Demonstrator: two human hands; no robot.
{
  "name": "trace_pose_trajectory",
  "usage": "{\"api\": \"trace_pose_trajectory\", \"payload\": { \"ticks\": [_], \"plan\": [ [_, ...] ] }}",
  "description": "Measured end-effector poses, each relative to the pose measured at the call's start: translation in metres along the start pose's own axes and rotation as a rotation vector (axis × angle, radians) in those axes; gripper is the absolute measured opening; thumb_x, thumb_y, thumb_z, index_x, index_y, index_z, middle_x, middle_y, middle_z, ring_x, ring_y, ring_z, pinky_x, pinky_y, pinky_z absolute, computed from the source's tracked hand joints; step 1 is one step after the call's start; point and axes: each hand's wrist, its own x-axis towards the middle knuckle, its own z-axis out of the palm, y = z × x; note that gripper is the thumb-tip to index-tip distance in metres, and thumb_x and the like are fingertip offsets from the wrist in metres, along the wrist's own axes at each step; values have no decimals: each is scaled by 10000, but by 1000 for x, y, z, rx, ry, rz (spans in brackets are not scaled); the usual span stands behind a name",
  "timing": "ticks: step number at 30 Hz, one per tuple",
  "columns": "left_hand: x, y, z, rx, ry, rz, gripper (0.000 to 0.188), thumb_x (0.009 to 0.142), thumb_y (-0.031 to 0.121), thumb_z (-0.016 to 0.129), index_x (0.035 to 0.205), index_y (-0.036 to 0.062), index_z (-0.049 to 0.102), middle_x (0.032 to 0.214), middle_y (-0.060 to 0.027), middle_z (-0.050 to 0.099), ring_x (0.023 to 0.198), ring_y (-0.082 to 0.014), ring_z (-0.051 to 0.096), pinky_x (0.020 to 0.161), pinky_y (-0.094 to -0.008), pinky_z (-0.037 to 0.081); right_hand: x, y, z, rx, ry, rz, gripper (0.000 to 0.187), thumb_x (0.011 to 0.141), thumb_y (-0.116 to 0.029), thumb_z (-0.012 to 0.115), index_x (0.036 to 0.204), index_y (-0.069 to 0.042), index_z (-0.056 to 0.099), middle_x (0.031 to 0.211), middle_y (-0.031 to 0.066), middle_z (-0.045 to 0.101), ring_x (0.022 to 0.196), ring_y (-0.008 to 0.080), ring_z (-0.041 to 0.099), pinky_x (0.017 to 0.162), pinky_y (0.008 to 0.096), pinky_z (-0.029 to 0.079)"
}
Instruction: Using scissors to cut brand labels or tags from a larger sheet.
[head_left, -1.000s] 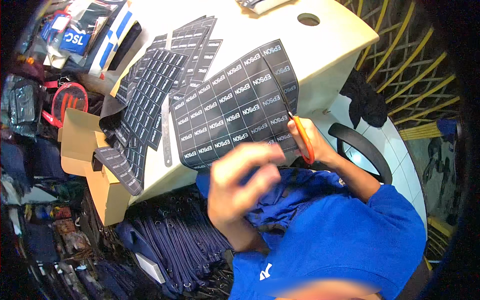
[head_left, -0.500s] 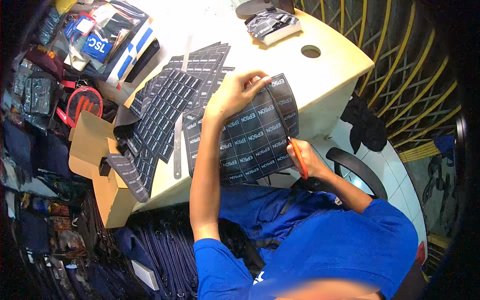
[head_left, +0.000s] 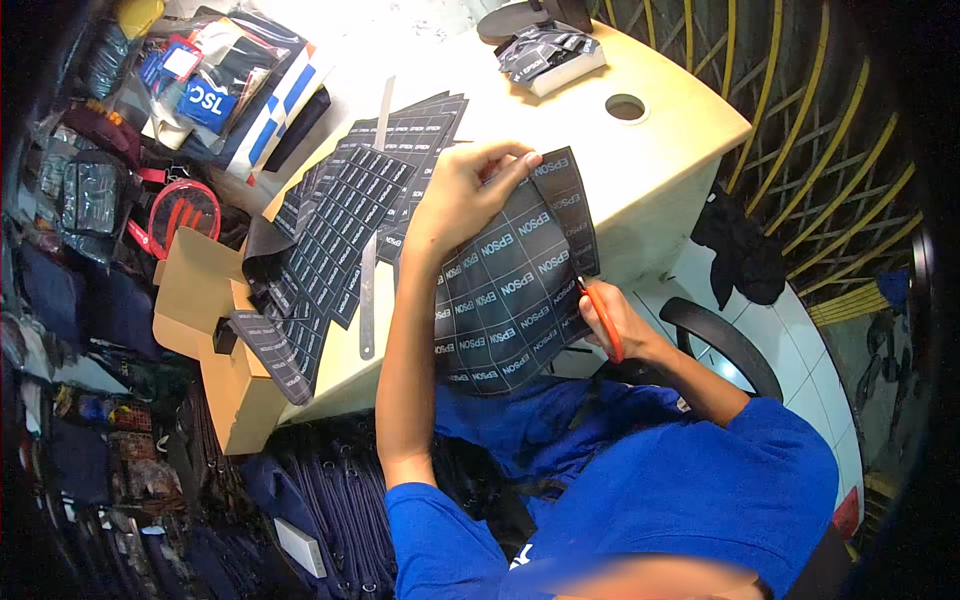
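A black sheet [head_left: 500,300] printed with pale rectangles and lettering hangs over the table's near edge, bowed rather than flat. At its far edge, my left hand [head_left: 470,190] pinches it between thumb and fingers. My right hand [head_left: 630,325] is wrapped around the orange handles of the scissors [head_left: 605,320], at the sheet's near right edge. Only a short bit of blade shows there. To the right of a cut line, a narrow strip [head_left: 570,200] of the sheet stands at an angle to the wider part; its far end is by my left fingertips.
Similar printed sheets [head_left: 350,210] lie stacked to the left under a steel ruler [head_left: 368,300]. An opened cardboard box [head_left: 235,390] stands at the table's left edge. Cut pieces fill a small white box [head_left: 570,72] at the back, near a round hole [head_left: 625,107]. A chair armrest [head_left: 725,340] is at right.
The scissors' long blades, which lay along the sheet, now barely show at its near edge. The narrow strip has tilted away from the wider part, and the sheet bows more. My left hand keeps its pinch.
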Motion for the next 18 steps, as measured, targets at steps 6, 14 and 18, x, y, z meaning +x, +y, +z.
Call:
{"api": "trace_pose_trajectory", "payload": {
  "ticks": [6, 14, 18],
  "plan": [
    [-9, 4, -5, -11, -25, 1, 215, 904, 159, 612, 978, -35, 669, 692, 17, 568, 650, -34, 463, 555, -201, 374, -2, -10, -2, -27, -53, -50, 518, 935, -511, 421, 830, -4, 451, 647, 42, 393, 636, 144, 397, 578, 336, 377],
    [-21, 15, -19, -123, -126, 54, 236, 910, 104, 564, 1102, -13, 638, 778, 22, 577, 681, -30, 466, 592, -189, 390, 3, -9, 0, 46, -41, -160, 543, 938, -523, 396, 909, 11, 488, 718, 79, 470, 688, 159, 433, 642, 327, 405],
    [-26, 17, -23, -196, -87, 61, 269, 881, 55, 590, 1140, -17, 609, 773, 14, 621, 667, 2, 475, 570, -152, 398, 3, -10, -1, 27, -78, -164, 538, 935, -527, 402, 874, 2, 477, 698, 65, 436, 676, 152, 415, 624, 330, 391]
  ]
}}
